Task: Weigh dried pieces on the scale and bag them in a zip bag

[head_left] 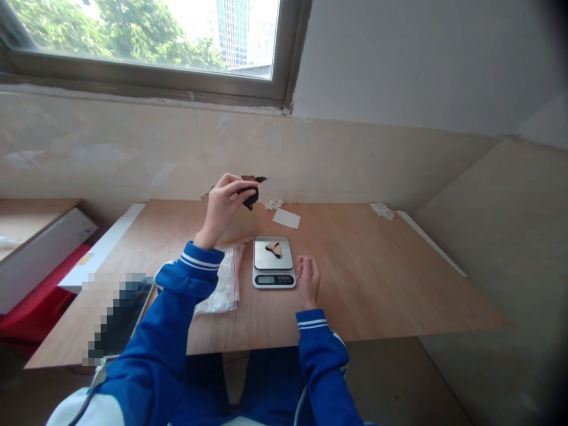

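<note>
Raised above the back of the table, my left hand [220, 204] pinches a small black piece [251, 196] between thumb and fingers; its exact kind I cannot make out. A white kitchen scale [261, 263] with a steel plate and a small display stands in front of me. On its plate lies a small beige piece with black edges [274, 249]. My right hand [309, 279] rests at the scale's right side, its fingers loosely bent with nothing visible in them. Partly behind my left wrist is a clear zip bag [226, 284] with a red seal line.
Behind the scale lies a white card [286, 218], near some crumpled white scraps [274, 205]. Brown and black material [254, 178] shows behind my left hand, partly hidden. A dark flat object [126, 313] is at the left table edge. More white scraps [382, 210] lie back right.
</note>
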Motion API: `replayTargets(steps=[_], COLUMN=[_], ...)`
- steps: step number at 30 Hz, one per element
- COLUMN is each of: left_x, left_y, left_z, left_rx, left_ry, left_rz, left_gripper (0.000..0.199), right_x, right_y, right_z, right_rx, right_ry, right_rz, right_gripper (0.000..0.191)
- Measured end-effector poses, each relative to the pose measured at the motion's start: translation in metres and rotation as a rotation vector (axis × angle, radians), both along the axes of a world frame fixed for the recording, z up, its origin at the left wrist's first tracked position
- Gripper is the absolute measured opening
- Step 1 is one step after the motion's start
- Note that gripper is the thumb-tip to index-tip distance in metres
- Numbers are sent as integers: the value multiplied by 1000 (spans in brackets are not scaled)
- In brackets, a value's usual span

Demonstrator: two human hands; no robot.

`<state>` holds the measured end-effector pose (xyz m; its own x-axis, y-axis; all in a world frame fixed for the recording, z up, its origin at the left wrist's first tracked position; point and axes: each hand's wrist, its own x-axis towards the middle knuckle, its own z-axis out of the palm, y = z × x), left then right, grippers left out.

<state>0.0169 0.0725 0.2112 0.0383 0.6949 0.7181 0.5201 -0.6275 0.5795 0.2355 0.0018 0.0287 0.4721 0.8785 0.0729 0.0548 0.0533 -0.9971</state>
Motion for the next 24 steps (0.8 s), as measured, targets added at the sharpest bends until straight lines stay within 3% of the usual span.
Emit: replayTargets(steps=[3,6,9,14,18,21,24], left_x=[22,44,59,68,60,50,47], left_y=[-17,-32,-43,-44,-35,-29,-25], left_z=[-40,-91,-126,-143,-158,-177,-190], left_rx=[-219,-455,-579,-672,-678,-695,-629], left_ry=[-137,-286,-362,-364,-352,-302,-209], left_rz=[-215,-329,-334,-400,-284,-63,127], left_gripper=[23,23,23,27,31,28,19], right_x=[-28,-42,-39,-24,-12,-1,5], right_y=[4,9,9,6,15,22,25], right_z=[35,53,47,19,-1,-15,-25], right_rx=[89,56,27,57,-1,-66,-105], right_ry=[295,557,597,589,561,459,320], right_rz=[266,472,434,284,159,55,38], right_gripper=[50,51,41,34,43,48,48])
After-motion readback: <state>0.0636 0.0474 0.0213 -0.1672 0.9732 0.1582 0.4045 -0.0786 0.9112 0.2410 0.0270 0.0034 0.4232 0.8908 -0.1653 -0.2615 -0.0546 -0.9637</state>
